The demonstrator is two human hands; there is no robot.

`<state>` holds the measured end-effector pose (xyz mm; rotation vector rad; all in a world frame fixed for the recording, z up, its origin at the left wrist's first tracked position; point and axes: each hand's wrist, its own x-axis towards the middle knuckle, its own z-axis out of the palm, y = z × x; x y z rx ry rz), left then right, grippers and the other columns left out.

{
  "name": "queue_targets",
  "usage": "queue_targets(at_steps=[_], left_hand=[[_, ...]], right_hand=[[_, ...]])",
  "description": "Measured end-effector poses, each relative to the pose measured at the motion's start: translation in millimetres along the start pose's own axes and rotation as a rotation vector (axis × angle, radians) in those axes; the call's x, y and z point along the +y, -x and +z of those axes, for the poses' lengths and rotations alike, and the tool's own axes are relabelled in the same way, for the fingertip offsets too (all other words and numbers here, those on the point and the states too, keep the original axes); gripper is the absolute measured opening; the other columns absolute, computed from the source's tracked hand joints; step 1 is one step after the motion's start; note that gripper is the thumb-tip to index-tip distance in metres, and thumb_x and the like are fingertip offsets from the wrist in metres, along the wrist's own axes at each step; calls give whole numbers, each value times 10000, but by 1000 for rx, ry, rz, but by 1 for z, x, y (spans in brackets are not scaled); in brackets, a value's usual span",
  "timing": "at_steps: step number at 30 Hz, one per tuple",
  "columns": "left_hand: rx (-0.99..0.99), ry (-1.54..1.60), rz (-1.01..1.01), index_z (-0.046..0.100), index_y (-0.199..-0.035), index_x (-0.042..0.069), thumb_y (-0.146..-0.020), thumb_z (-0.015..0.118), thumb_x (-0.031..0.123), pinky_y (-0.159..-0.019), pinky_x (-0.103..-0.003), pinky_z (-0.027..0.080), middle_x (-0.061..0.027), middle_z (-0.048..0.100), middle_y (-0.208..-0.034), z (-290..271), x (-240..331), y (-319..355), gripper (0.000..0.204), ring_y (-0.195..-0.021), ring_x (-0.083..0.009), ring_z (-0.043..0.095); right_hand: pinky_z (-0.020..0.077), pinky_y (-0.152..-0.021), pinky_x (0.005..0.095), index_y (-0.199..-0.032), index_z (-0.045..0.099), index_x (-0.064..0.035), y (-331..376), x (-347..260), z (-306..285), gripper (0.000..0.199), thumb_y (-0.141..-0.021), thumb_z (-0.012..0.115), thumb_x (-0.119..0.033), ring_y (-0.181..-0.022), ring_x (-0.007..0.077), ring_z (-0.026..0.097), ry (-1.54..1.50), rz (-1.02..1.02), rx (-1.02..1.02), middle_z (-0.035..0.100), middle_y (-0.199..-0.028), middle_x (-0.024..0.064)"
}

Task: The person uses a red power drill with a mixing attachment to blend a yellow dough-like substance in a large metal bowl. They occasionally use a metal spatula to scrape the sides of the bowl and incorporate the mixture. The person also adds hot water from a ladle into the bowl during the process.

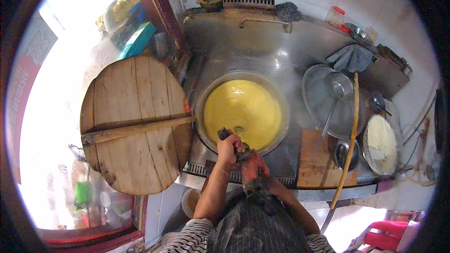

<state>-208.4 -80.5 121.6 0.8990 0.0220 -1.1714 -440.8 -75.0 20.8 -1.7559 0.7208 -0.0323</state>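
A big round wok set into a steel stove top holds smooth yellow paste. My left hand is closed around the dark handle of a stirring tool at the wok's near rim; the tool's end dips into the paste. My right hand, wrapped in a reddish cloth or glove, grips the same handle just below the left hand. The lower part of the tool is hidden behind my hands and apron.
A large round wooden lid stands left of the wok. To the right lie a metal lid with a ladle, a long bamboo stick, a wooden board, a bowl of white flour and a grey cloth.
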Motion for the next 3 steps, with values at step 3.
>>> queue_targets(at_steps=[3], left_hand=[[-22, -27, 6, 390, -638, 85, -701, 489, 5, -417, -347, 328, -39, 361, -495, 3, -12, -2, 142, -389, -184, 357]], right_hand=[[426, -909, 387, -1107, 594, -85, 42, 31, 18, 340, -831, 577, -283, -996, 234, 583, -28, 8, -28, 617, -1078, 148]])
